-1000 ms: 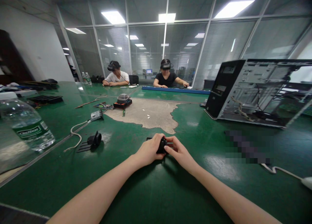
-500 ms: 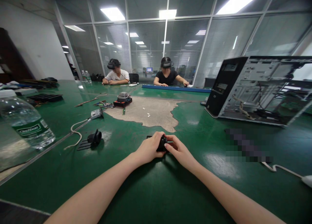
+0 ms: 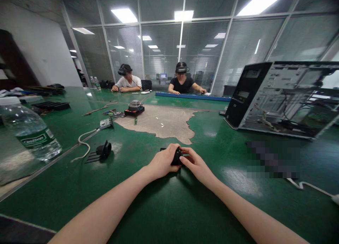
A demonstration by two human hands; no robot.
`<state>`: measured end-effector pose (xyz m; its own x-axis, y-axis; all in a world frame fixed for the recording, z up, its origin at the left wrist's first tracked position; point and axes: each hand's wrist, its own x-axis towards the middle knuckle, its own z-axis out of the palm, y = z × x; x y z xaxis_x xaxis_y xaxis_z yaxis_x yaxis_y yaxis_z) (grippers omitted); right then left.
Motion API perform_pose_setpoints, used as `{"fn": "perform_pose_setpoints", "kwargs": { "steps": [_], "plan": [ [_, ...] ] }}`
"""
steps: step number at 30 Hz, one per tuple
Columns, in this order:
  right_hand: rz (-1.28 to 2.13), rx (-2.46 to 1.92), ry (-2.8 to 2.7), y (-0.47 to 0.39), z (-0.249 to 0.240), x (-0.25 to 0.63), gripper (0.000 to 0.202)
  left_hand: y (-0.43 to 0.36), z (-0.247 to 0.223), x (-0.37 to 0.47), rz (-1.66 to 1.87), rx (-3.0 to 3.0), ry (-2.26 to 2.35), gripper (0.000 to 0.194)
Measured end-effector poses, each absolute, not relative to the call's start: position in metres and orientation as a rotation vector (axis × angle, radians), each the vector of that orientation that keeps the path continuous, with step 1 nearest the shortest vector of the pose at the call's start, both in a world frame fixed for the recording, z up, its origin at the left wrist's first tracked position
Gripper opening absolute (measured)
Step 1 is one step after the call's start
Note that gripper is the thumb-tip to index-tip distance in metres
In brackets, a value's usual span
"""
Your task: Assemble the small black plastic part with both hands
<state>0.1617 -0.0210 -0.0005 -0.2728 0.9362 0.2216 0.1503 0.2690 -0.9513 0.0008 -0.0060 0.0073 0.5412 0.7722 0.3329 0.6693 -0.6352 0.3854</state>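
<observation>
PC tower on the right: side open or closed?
Open: the PC tower has its cables and metal framework exposed to view.

A small, chunky black part (image 3: 176, 160) is held between the left hand (image 3: 164, 161) and right hand (image 3: 197, 166), central and near on the green surface (image 3: 182, 212). Mostly covered, it shows a thin dark edge far left; whether it touches down is unclear.

Hands (image 3: 163, 161) close together — fingers (image 3: 187, 150) bent
</observation>
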Motion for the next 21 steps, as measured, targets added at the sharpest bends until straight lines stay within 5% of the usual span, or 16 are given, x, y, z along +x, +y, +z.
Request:
{"fn": "perform_pose_setpoints", "kwargs": {
  "steps": [21],
  "plan": [
    [1.15,-0.901,-1.641,-0.0237,-0.0021,0.163,0.021,-0.0073,0.0088,-0.0002,0.691,2.567,1.215,0.059]
  ]
}}
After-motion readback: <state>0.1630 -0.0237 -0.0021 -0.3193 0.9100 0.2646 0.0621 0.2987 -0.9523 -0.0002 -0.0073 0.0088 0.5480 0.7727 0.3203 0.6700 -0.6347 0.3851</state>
